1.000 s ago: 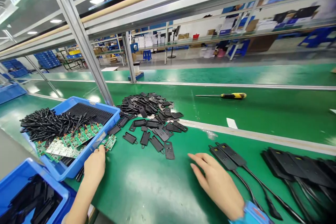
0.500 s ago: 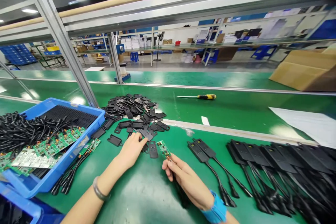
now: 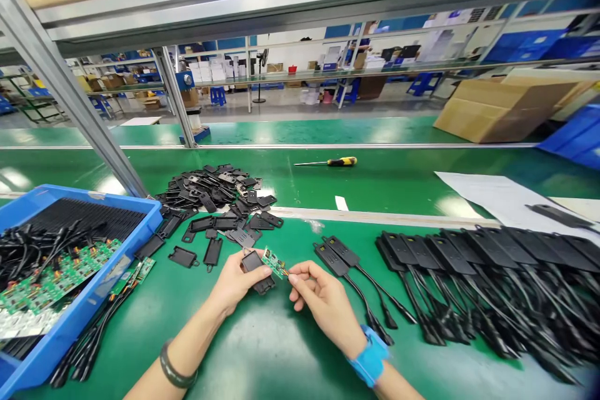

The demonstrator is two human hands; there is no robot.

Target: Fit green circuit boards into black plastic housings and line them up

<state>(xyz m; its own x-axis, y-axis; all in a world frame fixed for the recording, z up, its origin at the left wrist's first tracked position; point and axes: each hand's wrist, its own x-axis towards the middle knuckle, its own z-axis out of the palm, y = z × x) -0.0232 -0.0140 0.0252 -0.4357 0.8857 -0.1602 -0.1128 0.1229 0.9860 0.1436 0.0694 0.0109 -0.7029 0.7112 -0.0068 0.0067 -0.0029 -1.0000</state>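
My left hand (image 3: pixel 239 281) grips a black plastic case half (image 3: pixel 255 269) by its edge, its hollow side facing up. In my right hand (image 3: pixel 321 294), the fingers pinch the wired end of a small green circuit board (image 3: pixel 274 264). The board lies over the right edge of the case half, close to my left thumb; I cannot tell whether it sits inside. Just beyond my hands is a heap of black case parts (image 3: pixel 210 190), with a few loose ones nearer, such as a case half (image 3: pixel 213 252).
A blue tray (image 3: pixel 154 215) with circuit boards and black cables stands at left. Right of my hands lie two cased units (image 3: pixel 332 257), then a row of several more (image 3: pixel 450 255). A screwdriver (image 3: pixel 342 162) and paper sheet (image 3: pixel 478 190) lie farther back, near a cardboard box (image 3: pixel 497 109).
My left hand has picked up a case half and brought it toward the right hand. The circuit board now meets the case half. The view has shifted to the right.
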